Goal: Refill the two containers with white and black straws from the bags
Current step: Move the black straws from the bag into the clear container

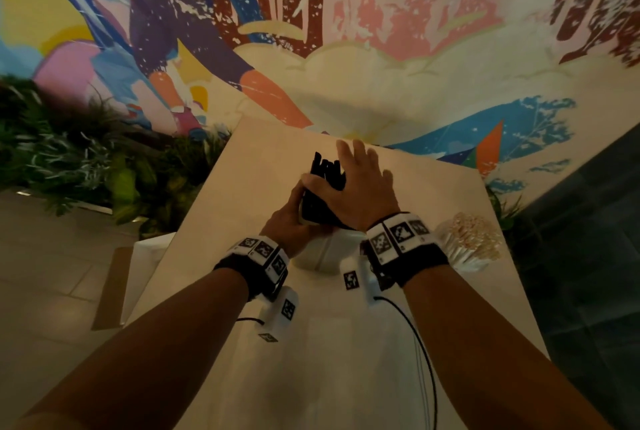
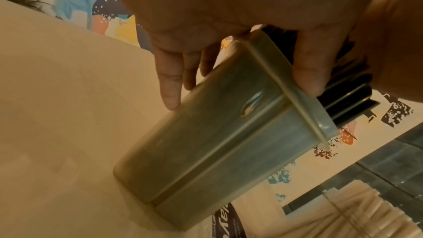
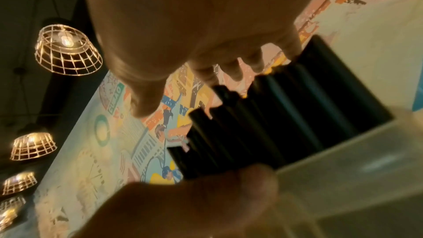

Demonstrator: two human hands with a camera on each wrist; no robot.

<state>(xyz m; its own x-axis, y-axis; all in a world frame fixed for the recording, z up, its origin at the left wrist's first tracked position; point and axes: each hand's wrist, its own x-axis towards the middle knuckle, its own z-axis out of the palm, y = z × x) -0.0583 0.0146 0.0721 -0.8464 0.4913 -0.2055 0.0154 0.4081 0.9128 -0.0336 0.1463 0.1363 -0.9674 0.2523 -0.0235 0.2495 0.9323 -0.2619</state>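
Both forearms reached forward over the pale table (image 1: pixel 346 360) and met near its middle. The left hand (image 1: pixel 289 223) held a translucent grey container (image 2: pixel 217 133) tilted, its base low toward the table and its open mouth leaning up and away; the thumb lay along the rim and the fingers (image 2: pixel 169 82) wrapped round the far side. Black straws (image 1: pixel 325 170) stuck out of the mouth in an uneven bunch.

The right hand (image 1: pixel 360 187) lay across the top of the straws, wrist bent down, palm over the bundle. Its fingers were spread and fairly straight, pointing toward the far wall, the thumb against the container's left edge. From the right wrist view the fingertips (image 3: pixel 251 61) just reached past the straw ends.

On the right, a bundle of white straws (image 1: pixel 471 242) lay in clear wrapping near the table's edge. A white bag (image 1: pixel 329 249) sat just under the two wrists.
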